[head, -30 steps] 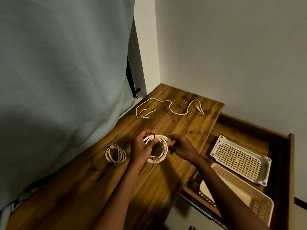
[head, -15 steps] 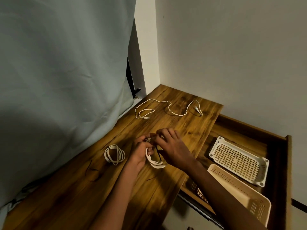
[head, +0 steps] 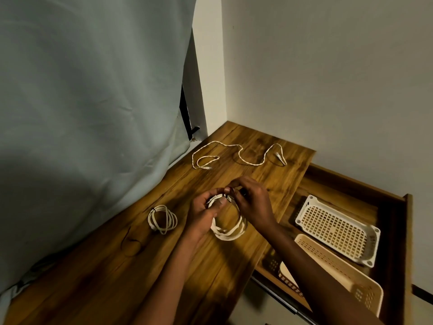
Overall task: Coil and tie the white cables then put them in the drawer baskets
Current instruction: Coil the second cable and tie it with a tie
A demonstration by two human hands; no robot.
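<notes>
A coiled white cable hangs over the middle of the wooden desk. My left hand grips the top of this coil, thumb across the strands. My right hand pinches a thin black tie at the coil's top, right beside the left thumb. A second coil, tied, lies on the desk to the left. A loose white cable snakes across the far end of the desk. In the open drawer sit a white basket and a beige basket.
A pale grey curtain hangs along the desk's left side. White walls meet in the corner behind the desk. The drawer stands pulled out to the right, below desk level, with my right forearm crossing over its near part.
My right hand came in from the coil's right side to its top and now pinches the tie there. The coil has dropped lower under my left hand.
</notes>
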